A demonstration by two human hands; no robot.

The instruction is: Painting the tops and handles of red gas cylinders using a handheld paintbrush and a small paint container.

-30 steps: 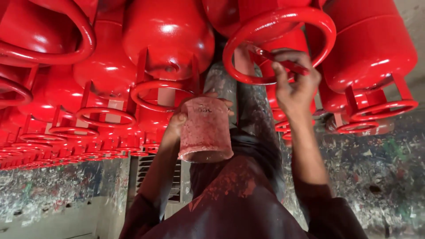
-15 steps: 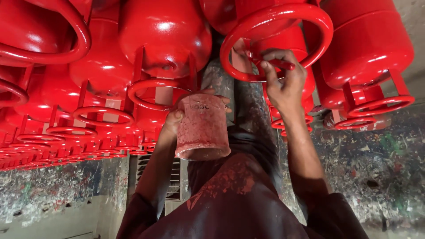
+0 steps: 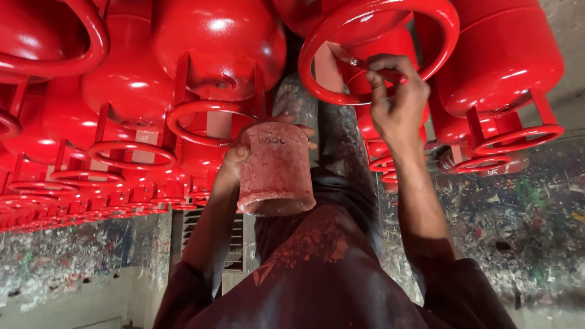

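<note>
My left hand (image 3: 234, 162) grips a small tin (image 3: 274, 166) smeared with red and pink paint, held at the middle of the view. My right hand (image 3: 397, 102) is raised higher to the right. It pinches a thin brush (image 3: 361, 63) whose tip rests against the glossy red ring (image 3: 341, 97) at the end of a red gas cylinder (image 3: 499, 55). The fingers are wrapped tightly around the brush handle. Both forearms rise from my dark, paint-spotted clothing (image 3: 317, 274) at the bottom of the view.
Several more red gas cylinders (image 3: 219, 49) with ring stands (image 3: 204, 122) fill the upper part of the view in rows running off to the left. A paint-splattered wall or floor (image 3: 518, 219) lies right and left. A louvred panel (image 3: 234, 256) sits behind my left arm.
My right hand has shifted a little along the red ring with the brush. The tin in my left hand has stayed almost where it was.
</note>
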